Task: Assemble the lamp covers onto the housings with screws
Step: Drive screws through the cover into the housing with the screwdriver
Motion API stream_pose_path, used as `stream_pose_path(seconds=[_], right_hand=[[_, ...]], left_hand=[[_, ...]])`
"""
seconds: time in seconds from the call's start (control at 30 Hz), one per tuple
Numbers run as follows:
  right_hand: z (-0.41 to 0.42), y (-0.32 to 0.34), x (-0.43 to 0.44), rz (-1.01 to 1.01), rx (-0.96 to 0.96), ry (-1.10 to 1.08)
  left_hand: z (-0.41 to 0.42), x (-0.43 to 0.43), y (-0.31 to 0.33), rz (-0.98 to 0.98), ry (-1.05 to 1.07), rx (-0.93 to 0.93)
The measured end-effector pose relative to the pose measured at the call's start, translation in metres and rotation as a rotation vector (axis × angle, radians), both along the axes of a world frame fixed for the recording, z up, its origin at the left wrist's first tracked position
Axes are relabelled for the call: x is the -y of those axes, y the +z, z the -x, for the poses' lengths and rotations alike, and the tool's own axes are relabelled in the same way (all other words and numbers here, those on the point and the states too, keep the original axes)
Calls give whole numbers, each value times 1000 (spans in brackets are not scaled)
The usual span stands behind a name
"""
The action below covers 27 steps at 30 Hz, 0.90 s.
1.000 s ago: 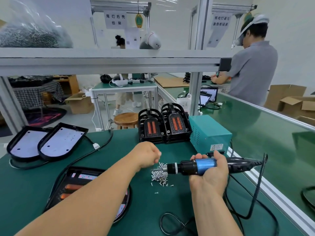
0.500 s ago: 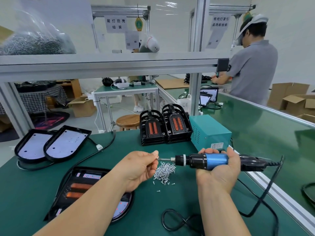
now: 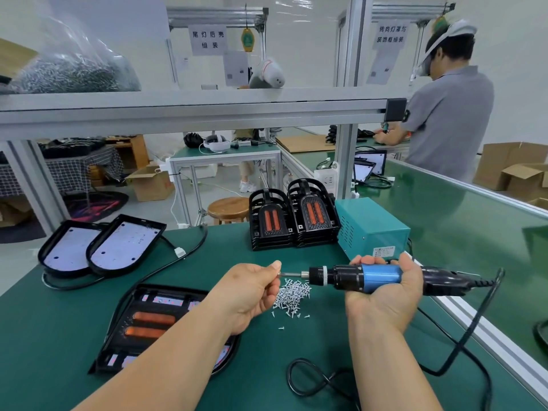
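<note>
Right hand (image 3: 385, 295) grips the electric screwdriver (image 3: 355, 277) level, bit pointing left. Left hand (image 3: 252, 292) pinches a screw (image 3: 281, 273) at the bit tip, above the screw pile (image 3: 292, 295). Covered lamp housing (image 3: 154, 318) lies on the bench (image 3: 59, 336) down-left of both hands — under the left forearm, long axis roughly left-right. Driver likely must swing left and tip down — left hand is nearer.

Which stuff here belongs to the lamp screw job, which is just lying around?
Job: left hand pinching a screw, right hand gripping the electric screwdriver, screw pile, front lamp, stacked covers, spare housings.
Lying about: stool, cardboard box, plush toy.
</note>
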State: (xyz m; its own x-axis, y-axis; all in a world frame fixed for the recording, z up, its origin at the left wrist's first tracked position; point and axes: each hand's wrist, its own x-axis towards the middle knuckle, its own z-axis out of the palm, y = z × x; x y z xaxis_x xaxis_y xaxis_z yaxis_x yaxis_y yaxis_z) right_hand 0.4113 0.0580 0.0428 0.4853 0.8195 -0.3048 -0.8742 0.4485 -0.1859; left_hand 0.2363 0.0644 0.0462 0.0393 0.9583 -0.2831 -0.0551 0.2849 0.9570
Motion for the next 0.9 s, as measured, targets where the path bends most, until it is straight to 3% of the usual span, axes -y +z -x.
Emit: stream_pose_path(seconds=[0.37,0.7,0.77,0.9], right_hand=[[1,1,0,-26,64,-47],[1,3,0,-33,63,-47],[0,1,-1,-13,44,-45],[0,-2,-1,32,22,-31]], left_hand=[[-10,2,-6,-39,93,-164],[-5,-3,0,-4,34,-154],[-2,-1,7,-44,53,-229],[35,29,10,-347,214,-582]])
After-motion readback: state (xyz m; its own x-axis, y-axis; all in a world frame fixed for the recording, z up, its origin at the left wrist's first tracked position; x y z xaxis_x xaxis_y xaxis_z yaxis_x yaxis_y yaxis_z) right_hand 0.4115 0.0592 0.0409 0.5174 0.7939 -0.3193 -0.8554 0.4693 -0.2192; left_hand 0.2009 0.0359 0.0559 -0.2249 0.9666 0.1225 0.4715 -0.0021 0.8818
